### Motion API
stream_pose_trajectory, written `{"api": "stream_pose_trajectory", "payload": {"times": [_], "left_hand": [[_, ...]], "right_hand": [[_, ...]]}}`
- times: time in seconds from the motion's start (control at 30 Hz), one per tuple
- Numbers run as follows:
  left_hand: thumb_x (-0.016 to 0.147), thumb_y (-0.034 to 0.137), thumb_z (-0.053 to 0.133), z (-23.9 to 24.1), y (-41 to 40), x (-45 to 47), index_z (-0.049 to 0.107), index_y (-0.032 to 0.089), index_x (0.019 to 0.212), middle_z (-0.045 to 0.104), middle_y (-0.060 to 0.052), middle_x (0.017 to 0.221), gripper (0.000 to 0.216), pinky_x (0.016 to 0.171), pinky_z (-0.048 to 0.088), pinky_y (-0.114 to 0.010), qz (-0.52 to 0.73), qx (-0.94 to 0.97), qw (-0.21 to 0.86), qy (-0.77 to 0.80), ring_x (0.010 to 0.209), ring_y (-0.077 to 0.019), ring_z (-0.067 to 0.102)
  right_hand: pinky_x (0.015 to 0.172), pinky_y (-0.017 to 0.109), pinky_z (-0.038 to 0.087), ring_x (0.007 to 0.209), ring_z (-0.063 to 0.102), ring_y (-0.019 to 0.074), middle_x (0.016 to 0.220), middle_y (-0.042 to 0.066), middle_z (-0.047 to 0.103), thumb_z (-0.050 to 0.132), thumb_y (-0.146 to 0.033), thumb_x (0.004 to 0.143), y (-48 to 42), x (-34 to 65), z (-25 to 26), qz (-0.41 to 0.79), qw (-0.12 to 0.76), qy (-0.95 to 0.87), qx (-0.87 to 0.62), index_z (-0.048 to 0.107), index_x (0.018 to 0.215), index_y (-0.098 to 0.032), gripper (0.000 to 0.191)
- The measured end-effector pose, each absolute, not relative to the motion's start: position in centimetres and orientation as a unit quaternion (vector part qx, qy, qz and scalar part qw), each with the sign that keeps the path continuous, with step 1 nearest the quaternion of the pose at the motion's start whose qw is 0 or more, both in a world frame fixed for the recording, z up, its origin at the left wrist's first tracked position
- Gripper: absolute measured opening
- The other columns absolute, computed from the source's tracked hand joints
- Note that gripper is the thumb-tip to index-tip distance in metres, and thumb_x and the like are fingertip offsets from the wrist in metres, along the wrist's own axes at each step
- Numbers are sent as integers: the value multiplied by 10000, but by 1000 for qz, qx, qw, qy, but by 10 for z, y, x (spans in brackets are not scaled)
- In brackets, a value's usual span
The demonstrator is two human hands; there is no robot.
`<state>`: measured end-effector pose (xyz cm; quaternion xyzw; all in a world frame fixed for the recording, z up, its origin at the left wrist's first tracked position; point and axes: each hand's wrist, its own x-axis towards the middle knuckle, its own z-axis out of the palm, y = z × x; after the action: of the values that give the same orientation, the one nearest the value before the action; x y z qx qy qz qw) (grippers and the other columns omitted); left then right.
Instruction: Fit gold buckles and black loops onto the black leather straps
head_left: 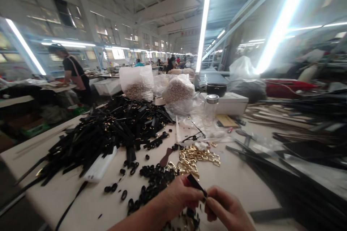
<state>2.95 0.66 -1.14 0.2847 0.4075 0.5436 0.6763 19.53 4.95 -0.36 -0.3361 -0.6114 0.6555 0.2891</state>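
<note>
My left hand (180,193) is closed on a short black strap (195,184), which slants up and left out of its fingers. The fingertips of my right hand (223,205) pinch the strap's lower end, where a small gold-coloured bit shows, perhaps a buckle. Just beyond both hands lies a heap of gold buckles (193,157). Small black loops (157,175) are strewn beside and under my left forearm. More loops and gold pieces lie below my hands, partly hidden by them.
A large pile of black straps with gold buckles (116,126) covers the table's left. A white power bank (100,166) with a cable lies before it. Behind stand filled plastic bags (177,92) and a glass jar (211,110). Long dark strips (273,173) lie right. Another person (74,68) stands far left.
</note>
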Motion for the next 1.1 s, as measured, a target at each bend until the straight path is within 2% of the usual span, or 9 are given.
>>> {"api": "stream_pose_trajectory", "payload": {"times": [0.17, 0.33, 0.47, 0.53, 0.73, 0.97, 1.03, 1.1], "left_hand": [[618, 251, 813, -13, 7, 30, 577, 168, 637, 531, 14, 551, 252, 450, 323, -214, 544, 304, 669, 405, 483, -91, 477], [649, 292, 796, -18, 12, 31, 605, 147, 647, 544, 13, 562, 240, 467, 348, -222, 557, 354, 577, 482, 479, -84, 441], [637, 357, 802, -21, 14, 33, 565, 157, 673, 551, 26, 583, 312, 490, 378, -223, 568, 377, 516, 518, 492, -86, 451], [644, 361, 795, -23, 14, 34, 540, 169, 681, 530, 39, 581, 321, 501, 393, -227, 571, 388, 496, 527, 508, -95, 459], [756, 317, 709, -24, 8, 33, 563, 183, 733, 526, 34, 640, 199, 560, 394, -223, 548, 475, 397, 563, 589, -112, 465], [804, 282, 628, -23, 4, 31, 603, 189, 748, 571, -2, 686, 111, 589, 396, -239, 486, 558, 318, 593, 630, -140, 504], [792, 324, 658, -22, 3, 28, 640, 185, 770, 607, -25, 731, 142, 624, 419, -251, 496, 559, 330, 577, 672, -155, 537], [802, 434, 657, -21, 3, 26, 685, 172, 832, 633, -49, 756, 265, 644, 440, -265, 512, 536, 408, 534, 691, -166, 563]], "right_hand": [[569, 238, 460, 564, 594, 121, 664, 36, 646, 699, -601, 739, 50, 194, -9, 689, 257, -604, -308, 623, 745, -147, 460], [514, 205, 431, 509, 556, 95, 621, 0, 596, 650, -598, 788, 50, 190, -18, 664, 274, -618, -319, 548, 749, -158, 453], [423, 194, 354, 428, 438, 73, 578, -33, 530, 584, -573, 827, 50, 189, -22, 602, 293, -643, -371, 510, 734, -179, 412], [435, 199, 337, 452, 411, 78, 569, -37, 508, 555, -515, 850, 50, 190, -21, 553, 297, -675, -388, 504, 718, -183, 360], [546, 239, 346, 563, 453, 123, 585, -11, 520, 512, -414, 854, 53, 194, -17, 401, 296, -766, -406, 463, 660, -190, 300], [554, 245, 320, 564, 480, 135, 580, -3, 543, 511, -376, 838, 50, 191, -17, 327, 273, -793, -436, 445, 634, -195, 281], [560, 246, 317, 566, 482, 134, 585, -5, 545, 518, -373, 842, 52, 193, -18, 311, 275, -797, -439, 453, 636, -194, 281], [561, 245, 317, 567, 475, 130, 586, -8, 537, 524, -384, 851, 55, 197, -16, 305, 286, -794, -441, 449, 632, -194, 300]]}}
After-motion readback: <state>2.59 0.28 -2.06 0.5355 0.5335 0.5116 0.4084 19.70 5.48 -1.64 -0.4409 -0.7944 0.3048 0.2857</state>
